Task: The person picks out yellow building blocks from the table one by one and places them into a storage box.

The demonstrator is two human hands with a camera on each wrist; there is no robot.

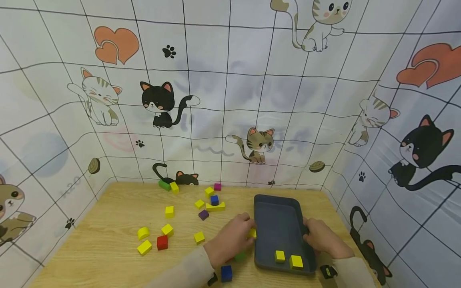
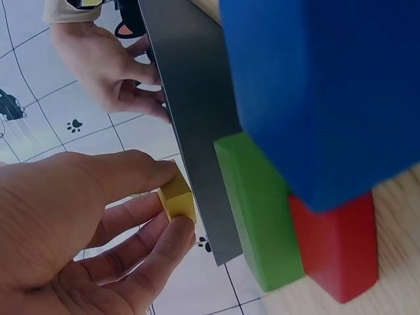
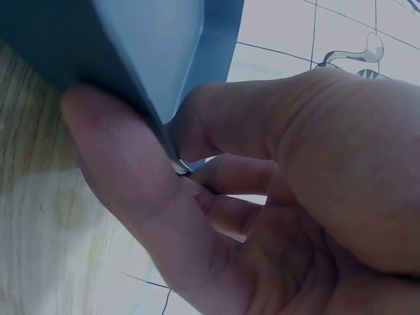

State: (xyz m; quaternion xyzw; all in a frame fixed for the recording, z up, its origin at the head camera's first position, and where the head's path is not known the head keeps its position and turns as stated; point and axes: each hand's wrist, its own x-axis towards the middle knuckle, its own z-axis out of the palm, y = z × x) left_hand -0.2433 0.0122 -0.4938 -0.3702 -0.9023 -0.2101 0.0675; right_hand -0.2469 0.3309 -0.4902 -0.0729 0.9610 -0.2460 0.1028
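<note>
My left hand (image 1: 230, 239) pinches a small yellow block (image 2: 176, 197) between thumb and fingers, beside the left wall of a dark grey tray (image 1: 278, 226). At the tray's right side, my right hand (image 1: 325, 239) grips the rim (image 3: 125, 59), with fingers on both sides of its wall. Two yellow cubes (image 1: 279, 256) (image 1: 296, 262) sit inside the tray at its near end. Close by the left wrist are a blue block (image 1: 226, 273), a green block (image 2: 259, 213) and a red block (image 2: 336, 246); in the head view the left hand and forearm hide much of the last two.
Scattered over the wooden table (image 1: 111, 224) are several yellow blocks (image 1: 169, 211), a red cube (image 1: 162, 242), a purple block (image 1: 203, 215), a blue cube (image 1: 214, 200), a magenta cube (image 1: 217, 187) and a green block (image 1: 164, 185). Cat-patterned cloth walls (image 1: 212, 100) border the back and sides.
</note>
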